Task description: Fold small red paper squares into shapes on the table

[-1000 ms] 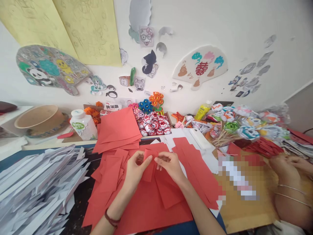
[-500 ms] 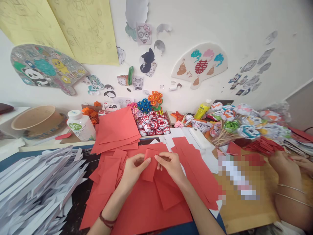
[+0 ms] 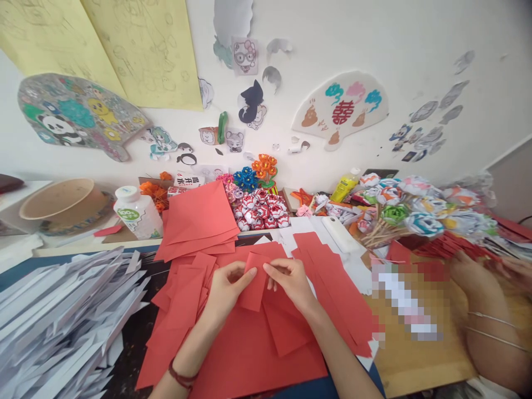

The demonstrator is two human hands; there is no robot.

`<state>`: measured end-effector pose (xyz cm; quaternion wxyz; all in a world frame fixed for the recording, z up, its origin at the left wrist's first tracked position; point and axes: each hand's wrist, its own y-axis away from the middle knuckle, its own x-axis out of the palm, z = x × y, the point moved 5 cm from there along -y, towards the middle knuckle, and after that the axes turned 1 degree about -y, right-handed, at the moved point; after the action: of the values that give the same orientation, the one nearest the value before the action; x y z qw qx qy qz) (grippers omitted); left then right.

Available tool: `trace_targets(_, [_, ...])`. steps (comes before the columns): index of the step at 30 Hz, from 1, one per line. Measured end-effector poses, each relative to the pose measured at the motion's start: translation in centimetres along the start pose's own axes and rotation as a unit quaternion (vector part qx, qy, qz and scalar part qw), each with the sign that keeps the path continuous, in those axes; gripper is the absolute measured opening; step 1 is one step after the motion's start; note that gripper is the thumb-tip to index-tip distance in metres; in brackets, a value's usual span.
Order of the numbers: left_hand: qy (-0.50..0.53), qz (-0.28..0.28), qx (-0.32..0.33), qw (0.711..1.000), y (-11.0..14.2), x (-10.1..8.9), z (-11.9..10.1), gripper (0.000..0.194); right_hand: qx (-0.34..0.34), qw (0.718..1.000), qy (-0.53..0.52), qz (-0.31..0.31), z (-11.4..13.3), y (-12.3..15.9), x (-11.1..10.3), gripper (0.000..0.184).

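A small piece of red paper is held up between both hands, over the middle of the table. My left hand pinches its left side, thumb in front and fingers behind. At its upper right edge, my right hand grips it between thumb and forefinger, the other fingers curled beneath. Below lie large red sheets, with a smaller red rectangle under my right wrist. Cut red rectangles are piled to the left of my left hand, and long red strips lie to the right.
Folded white paper strips heap up at the left. Behind stand a white bottle, stacked red squares and red-and-white paper flowers. A co-worker's hand handles red strips above a brown board on the right.
The red paper's upper part now shows smoother and flatter between my fingers; both hands keep their pinch. The co-worker's hands have shifted slightly at the red strips.
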<state>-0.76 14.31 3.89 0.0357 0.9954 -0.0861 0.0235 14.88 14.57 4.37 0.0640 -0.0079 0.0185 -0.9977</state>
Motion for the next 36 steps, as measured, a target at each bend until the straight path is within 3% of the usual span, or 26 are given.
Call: trace_targets(36, [-0.008,0.003,0.011,1.000,0.08,0.00,-0.48,0.026,0.007,1.000,-0.004,0.017,0.54,0.17,0.17,0.031])
